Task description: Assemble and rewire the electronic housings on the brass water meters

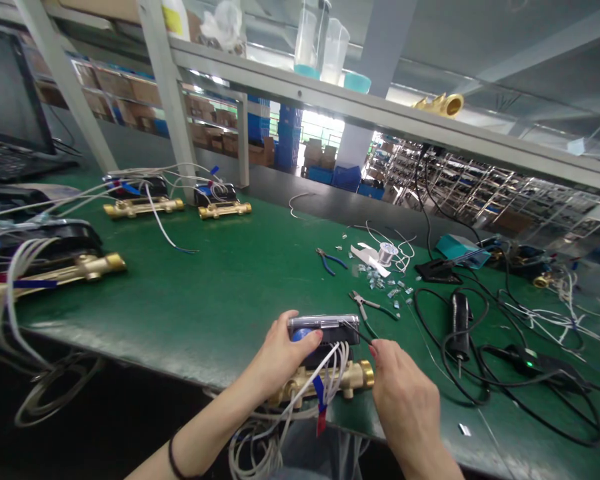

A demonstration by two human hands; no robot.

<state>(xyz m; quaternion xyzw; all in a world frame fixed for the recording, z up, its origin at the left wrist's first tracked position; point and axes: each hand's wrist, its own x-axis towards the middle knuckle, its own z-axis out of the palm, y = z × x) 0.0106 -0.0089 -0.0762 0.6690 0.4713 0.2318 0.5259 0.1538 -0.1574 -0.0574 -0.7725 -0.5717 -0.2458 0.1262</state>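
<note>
A brass water meter [330, 363] with a black electronic housing and clear lid lies at the near edge of the green bench [230, 280]. My left hand [280, 357] is wrapped around its left end, thumb on a blue part. My right hand [403, 393] is at the meter's right end beside the brass fitting [365, 373], fingers pinched on a thin dark wire [363, 337]. White wires [290, 413] with red and blue tags trail from the meter over the bench edge.
Two pairs of pliers [330, 260] [367, 305], a wire spool [387, 253] and small clear parts lie behind the meter. Black cables and a soldering iron [460, 320] sprawl at right. More wired brass meters [143, 207] [224, 208] [55, 267] sit left. A shelf runs overhead.
</note>
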